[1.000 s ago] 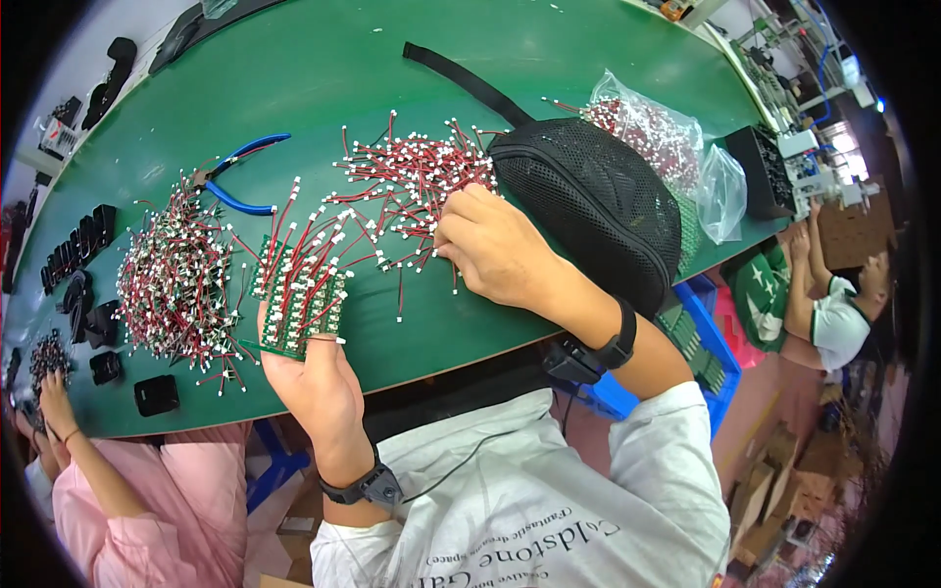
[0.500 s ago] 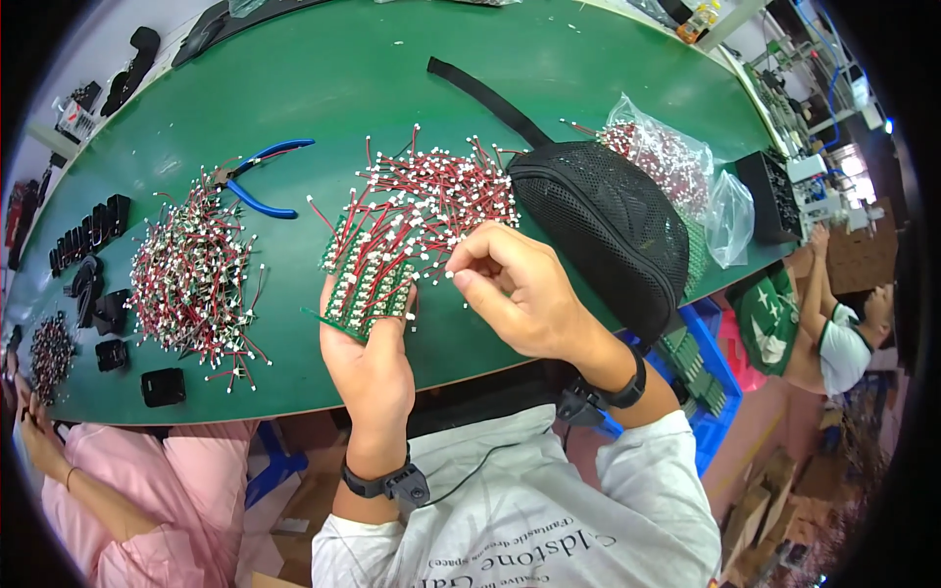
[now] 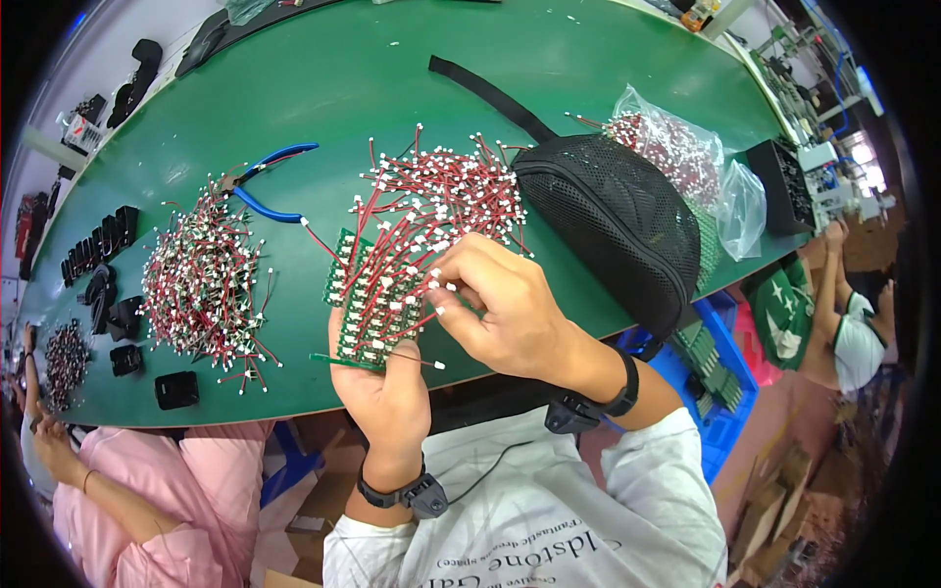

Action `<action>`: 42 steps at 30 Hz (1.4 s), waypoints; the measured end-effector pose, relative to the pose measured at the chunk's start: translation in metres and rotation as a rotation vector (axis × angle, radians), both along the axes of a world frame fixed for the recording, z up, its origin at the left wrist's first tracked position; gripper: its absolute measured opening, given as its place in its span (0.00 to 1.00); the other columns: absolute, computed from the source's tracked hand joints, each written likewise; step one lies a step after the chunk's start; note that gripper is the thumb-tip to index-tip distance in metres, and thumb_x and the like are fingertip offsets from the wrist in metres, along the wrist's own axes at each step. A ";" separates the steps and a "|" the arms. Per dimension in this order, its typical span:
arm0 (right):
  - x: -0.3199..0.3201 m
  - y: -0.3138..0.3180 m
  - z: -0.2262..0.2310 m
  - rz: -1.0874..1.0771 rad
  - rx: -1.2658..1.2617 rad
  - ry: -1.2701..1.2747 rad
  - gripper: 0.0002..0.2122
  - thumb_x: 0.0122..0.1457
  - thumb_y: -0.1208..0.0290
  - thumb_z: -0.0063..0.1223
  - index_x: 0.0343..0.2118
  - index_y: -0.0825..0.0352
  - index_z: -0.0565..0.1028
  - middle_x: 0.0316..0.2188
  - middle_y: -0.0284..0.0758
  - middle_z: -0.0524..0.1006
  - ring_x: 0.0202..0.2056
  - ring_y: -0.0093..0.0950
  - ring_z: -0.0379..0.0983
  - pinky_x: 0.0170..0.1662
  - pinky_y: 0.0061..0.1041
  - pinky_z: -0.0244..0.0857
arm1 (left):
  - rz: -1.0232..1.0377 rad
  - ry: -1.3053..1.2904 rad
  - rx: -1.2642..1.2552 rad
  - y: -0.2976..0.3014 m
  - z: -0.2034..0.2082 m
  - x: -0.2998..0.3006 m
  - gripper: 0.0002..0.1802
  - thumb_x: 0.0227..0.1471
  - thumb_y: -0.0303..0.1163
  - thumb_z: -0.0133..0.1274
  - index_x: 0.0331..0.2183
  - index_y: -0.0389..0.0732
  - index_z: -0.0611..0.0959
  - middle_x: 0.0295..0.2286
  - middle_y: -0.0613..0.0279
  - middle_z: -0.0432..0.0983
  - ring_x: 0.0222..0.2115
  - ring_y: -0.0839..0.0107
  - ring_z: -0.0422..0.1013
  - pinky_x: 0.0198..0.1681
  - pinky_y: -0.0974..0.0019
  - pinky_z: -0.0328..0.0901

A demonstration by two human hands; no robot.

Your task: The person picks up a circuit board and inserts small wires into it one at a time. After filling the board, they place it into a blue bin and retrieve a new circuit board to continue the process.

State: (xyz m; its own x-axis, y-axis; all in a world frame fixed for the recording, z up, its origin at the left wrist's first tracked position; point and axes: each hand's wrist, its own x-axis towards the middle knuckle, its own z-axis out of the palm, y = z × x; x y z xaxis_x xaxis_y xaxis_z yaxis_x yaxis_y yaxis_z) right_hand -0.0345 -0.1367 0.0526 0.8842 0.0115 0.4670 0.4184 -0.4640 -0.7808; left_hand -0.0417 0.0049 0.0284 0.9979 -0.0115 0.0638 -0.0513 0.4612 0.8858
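My left hand (image 3: 384,404) is closed around the lower end of a green circuit board panel (image 3: 382,312), thumb on its front. Rows of small white connectors cover the panel, and several red-and-black wires stick out from it. At the panel's right edge, my right hand (image 3: 512,312) pinches a connector cable (image 3: 437,285) with a small white plug. Whether that plug touches the board I cannot tell. Just beyond the panel lies a heap of loose connector cables (image 3: 461,186), which the panel's wires partly overlap.
Blue-handled pliers (image 3: 279,212) lie by a pile of wired boards (image 3: 206,284) on the left. A black mesh bag (image 3: 613,220) stands right of my hands, before a clear plastic bag of cables (image 3: 676,147). A blue crate (image 3: 730,446) is below the table edge. A person in pink (image 3: 147,490) sits at left.
My right hand has come left, bringing the pinched cable to the panel's edge. The whole view has shifted slightly, and the panel sits a little lower and further right in it.
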 end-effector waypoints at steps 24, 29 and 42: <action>-0.002 0.002 0.009 0.011 -0.143 0.038 0.08 0.49 0.81 0.56 0.33 0.73 0.71 0.28 0.43 0.71 0.27 0.41 0.73 0.29 0.35 0.69 | -0.074 -0.022 0.088 0.007 0.008 -0.007 0.29 0.49 0.12 0.45 0.55 0.29 0.64 0.43 0.61 0.72 0.40 0.79 0.68 0.43 0.76 0.63; -0.002 0.004 0.005 -0.017 -0.176 0.038 0.08 0.46 0.80 0.59 0.30 0.72 0.72 0.25 0.40 0.73 0.25 0.38 0.73 0.26 0.31 0.68 | -0.028 -0.036 0.091 0.004 0.006 -0.006 0.26 0.51 0.15 0.48 0.53 0.29 0.67 0.42 0.62 0.73 0.40 0.79 0.69 0.43 0.76 0.64; -0.002 0.003 0.012 0.015 -0.305 0.034 0.10 0.43 0.79 0.60 0.28 0.70 0.70 0.23 0.41 0.70 0.24 0.42 0.71 0.25 0.36 0.65 | -0.039 -0.028 0.222 0.006 0.008 -0.010 0.26 0.46 0.10 0.42 0.51 0.29 0.70 0.40 0.63 0.74 0.40 0.78 0.69 0.44 0.75 0.63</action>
